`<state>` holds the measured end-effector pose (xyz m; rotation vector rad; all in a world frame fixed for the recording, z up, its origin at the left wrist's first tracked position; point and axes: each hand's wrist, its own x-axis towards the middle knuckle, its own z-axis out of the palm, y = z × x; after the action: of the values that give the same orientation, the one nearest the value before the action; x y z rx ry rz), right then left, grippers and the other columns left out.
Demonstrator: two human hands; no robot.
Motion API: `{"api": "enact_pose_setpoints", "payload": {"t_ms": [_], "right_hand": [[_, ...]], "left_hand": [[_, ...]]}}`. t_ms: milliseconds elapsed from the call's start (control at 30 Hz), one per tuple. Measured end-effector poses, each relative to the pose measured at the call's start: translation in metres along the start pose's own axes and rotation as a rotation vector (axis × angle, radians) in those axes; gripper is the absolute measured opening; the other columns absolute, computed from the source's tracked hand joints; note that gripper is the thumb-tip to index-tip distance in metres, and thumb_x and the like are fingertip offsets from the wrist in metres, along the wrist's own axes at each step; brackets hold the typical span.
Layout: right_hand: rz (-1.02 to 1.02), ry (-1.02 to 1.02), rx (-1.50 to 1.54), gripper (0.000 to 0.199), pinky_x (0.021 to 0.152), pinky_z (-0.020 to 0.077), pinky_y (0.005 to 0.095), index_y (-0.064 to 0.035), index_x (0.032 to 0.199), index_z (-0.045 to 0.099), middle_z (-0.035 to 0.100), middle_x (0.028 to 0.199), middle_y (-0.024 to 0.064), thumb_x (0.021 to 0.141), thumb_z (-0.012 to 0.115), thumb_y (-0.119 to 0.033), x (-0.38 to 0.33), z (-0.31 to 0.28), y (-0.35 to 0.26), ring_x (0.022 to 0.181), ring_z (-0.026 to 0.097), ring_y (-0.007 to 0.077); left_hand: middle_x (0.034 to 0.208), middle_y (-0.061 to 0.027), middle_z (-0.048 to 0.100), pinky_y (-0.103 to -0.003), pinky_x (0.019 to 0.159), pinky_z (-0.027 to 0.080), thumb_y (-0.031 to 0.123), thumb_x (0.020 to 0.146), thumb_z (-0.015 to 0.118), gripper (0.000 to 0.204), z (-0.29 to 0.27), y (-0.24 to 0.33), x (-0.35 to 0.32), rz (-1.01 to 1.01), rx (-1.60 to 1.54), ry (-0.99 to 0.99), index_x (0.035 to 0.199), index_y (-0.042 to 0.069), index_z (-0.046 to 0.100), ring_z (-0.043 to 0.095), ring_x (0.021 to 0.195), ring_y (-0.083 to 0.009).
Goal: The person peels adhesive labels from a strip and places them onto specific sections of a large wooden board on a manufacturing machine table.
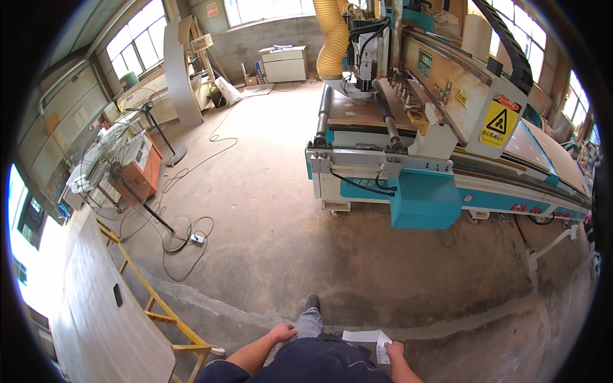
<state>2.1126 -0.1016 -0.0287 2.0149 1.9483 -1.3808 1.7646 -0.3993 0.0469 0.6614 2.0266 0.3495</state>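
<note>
My right hand [394, 351] is low in the picture, just right of my body. Its fingers and thumb pinch a sheet of white paper [364, 336], which is bent, with a printed part hanging down beside the fingers. My left hand [283, 332] hangs over my left thigh, its fingers curled in loosely and nothing visible in them. One dark shoe [312, 302] shows ahead of my body on the concrete floor.
A large white and teal cutting machine [426, 204] with a yellow hose [332, 38] fills the right. At the left are a pale board [96, 306] on a yellow frame, a phone-like black object [117, 295], a floor fan [115, 169] and loose cables [185, 262].
</note>
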Motion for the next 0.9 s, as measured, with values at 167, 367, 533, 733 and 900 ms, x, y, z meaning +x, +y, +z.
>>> {"api": "enact_pose_setpoints", "payload": {"t_ms": [167,367,533,733,900], "right_hand": [[0.0,0.009,0.031,0.026,0.06,0.0452,0.0365,0.0047,0.072,0.063,0.062,0.067,0.0154,0.068,0.069,-0.021,-0.017,0.037,-0.012,0.061,0.059,0.021],[0.012,0.005,0.02,0.027,0.062,0.046,0.0369,0.0041,0.073,0.064,0.062,0.068,0.015,0.068,0.069,-0.022,-0.03,0.076,-0.024,0.063,0.059,0.0224],[0.015,-0.005,0.023,0.029,0.063,0.046,0.0372,0.0039,0.073,0.064,0.062,0.067,0.0151,0.067,0.069,-0.024,-0.048,0.098,-0.041,0.063,0.059,0.0232],[0.014,0.016,-0.018,0.028,0.063,0.0461,0.0373,0.0035,0.072,0.064,0.062,0.067,0.0153,0.067,0.07,-0.024,-0.055,0.116,-0.045,0.063,0.06,0.0232],[0.0,0.019,-0.03,0.024,0.057,0.0451,0.0362,0.007,0.073,0.063,0.061,0.068,0.013,0.069,0.067,-0.016,-0.066,0.129,-0.052,0.061,0.057,0.0196]], "left_hand": [[0.11,-0.0183,0.057,-0.037,0.09,0.042,0.041,0.076,0.051,0.051,-0.018,-0.033,-0.002,0.02,0.014,0.028,0.111,0.004,0.057,0.054,0.103,-0.0329],[0.11,-0.019,0.057,-0.037,0.09,0.042,0.04,0.076,0.051,0.051,-0.037,-0.067,-0.005,0.02,0.021,0.022,0.111,0.004,0.057,0.053,0.104,-0.0328],[0.107,-0.0203,0.058,-0.038,0.088,0.043,0.04,0.075,0.051,0.049,-0.045,-0.102,-0.007,0.041,-0.015,0.054,0.108,0.004,0.059,0.054,0.101,-0.0342],[0.106,-0.0205,0.058,-0.038,0.087,0.043,0.04,0.075,0.052,0.048,-0.054,-0.126,-0.006,0.034,-0.033,0.056,0.107,0.005,0.059,0.055,0.1,-0.0344],[0.106,-0.0202,0.058,-0.038,0.088,0.043,0.04,0.075,0.052,0.049,-0.062,-0.139,-0.009,0.028,-0.056,0.045,0.108,0.005,0.059,0.055,0.101,-0.0339]]}}
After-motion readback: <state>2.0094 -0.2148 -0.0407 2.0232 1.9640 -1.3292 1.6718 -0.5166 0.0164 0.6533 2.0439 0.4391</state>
